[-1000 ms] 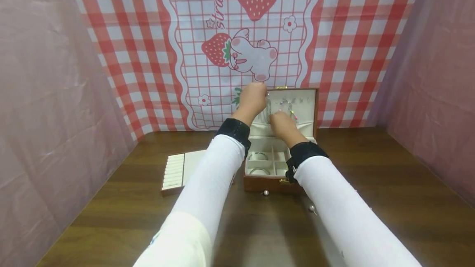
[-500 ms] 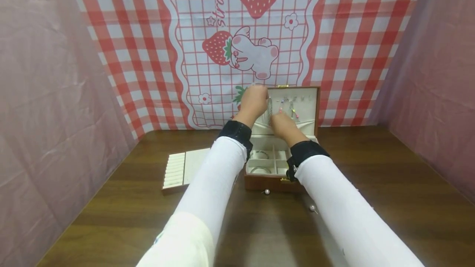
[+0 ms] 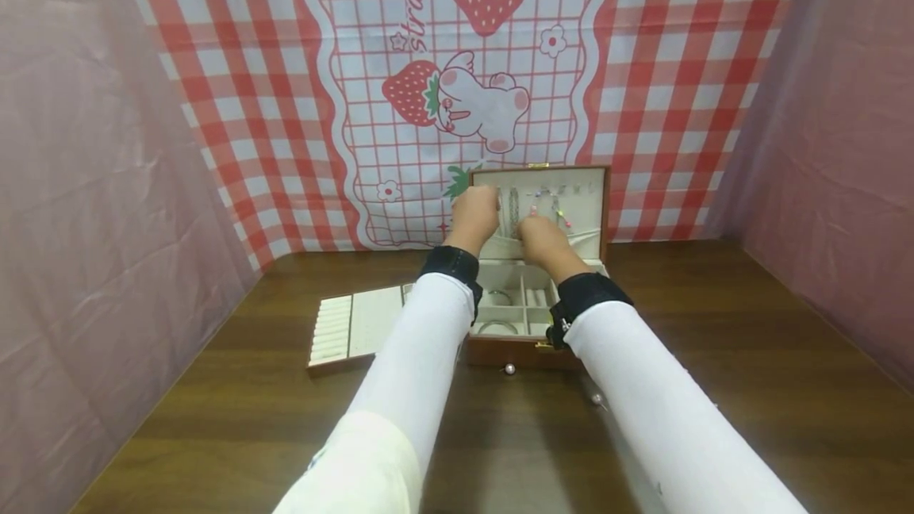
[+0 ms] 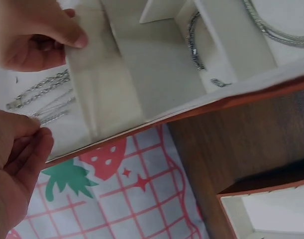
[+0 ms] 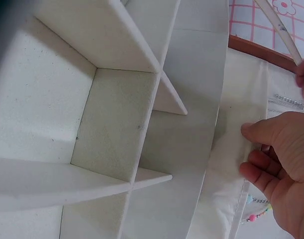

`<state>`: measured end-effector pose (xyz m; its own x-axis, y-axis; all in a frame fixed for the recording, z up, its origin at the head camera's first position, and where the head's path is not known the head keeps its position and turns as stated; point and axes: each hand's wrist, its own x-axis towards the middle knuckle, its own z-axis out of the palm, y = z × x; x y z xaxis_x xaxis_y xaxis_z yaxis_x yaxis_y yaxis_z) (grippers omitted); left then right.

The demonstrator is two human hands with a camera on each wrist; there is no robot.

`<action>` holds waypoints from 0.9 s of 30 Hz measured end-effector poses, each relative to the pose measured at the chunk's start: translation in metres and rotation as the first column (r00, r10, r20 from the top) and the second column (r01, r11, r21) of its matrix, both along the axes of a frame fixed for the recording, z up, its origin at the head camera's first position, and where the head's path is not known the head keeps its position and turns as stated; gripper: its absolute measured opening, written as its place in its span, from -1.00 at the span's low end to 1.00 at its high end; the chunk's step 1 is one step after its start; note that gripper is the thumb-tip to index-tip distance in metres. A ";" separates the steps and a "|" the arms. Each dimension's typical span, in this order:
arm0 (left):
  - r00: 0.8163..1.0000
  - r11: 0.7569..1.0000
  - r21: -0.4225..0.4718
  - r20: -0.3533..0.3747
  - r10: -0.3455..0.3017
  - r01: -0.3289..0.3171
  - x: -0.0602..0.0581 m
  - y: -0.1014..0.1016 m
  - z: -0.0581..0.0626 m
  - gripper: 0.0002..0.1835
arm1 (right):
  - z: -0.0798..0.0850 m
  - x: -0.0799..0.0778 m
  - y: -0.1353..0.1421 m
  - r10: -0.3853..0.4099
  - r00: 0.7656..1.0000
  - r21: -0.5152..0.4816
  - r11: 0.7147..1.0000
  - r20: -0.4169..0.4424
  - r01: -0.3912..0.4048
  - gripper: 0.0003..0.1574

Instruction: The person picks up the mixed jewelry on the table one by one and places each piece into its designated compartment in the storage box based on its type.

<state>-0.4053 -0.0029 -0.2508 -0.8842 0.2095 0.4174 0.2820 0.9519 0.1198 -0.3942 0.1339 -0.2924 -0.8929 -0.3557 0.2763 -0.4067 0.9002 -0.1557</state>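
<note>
An open brown jewelry box (image 3: 493, 350) with a cream lining stands on the table, its lid raised. Silver chain necklaces (image 4: 47, 87) hang against the lid lining. In the left wrist view my left hand (image 4: 15, 164) pinches a thin necklace chain (image 4: 54, 107) between thumb and fingers. In the head view the same hand (image 3: 476, 219) is at the lid's left side. My right hand (image 3: 544, 243) pinches the upper edge of the lid's cloth pocket (image 5: 236, 109); in the right wrist view its thumb is on the pocket's front. The lower chain ends partly disappear behind the pocket.
Bracelets (image 3: 498, 329) lie in the box's compartments. A bracelet with colored beads (image 3: 562, 216) hangs on the lid. Left of the box lies a cream tray (image 3: 376, 316) with ring rolls. Two pearl-topped pieces (image 3: 510, 369) are on the wooden table (image 3: 236, 411). A checked cloth hangs behind.
My left hand has come down from the lid's top edge and slightly left, uncovering the lid's upper left corner. The right hand stays at the pocket.
</note>
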 end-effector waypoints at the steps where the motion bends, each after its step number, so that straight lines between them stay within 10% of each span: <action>1: 1.000 1.000 -0.007 0.012 -0.013 0.013 -0.001 -0.001 -0.002 -0.82 | 0.000 0.000 0.000 -0.001 1.000 -0.004 1.000 0.005 0.001 -0.66; 12: 0.993 0.995 -0.047 0.080 -0.084 0.087 -0.005 -0.002 -0.005 -0.67 | 0.004 -0.002 0.001 -0.006 1.000 -0.005 1.000 0.020 0.006 -0.73; 27: 0.985 0.989 0.015 0.082 -0.151 0.150 0.019 -0.005 -0.011 -0.75 | 0.015 0.009 0.008 0.055 0.991 -0.028 0.998 0.122 -0.052 -0.79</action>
<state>-0.3865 -0.0082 -0.2619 -0.8745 0.3393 0.3465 0.4108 0.8981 0.1572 -0.3849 0.1415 -0.2771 -0.9003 -0.3985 0.1750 -0.4309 0.8729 -0.2290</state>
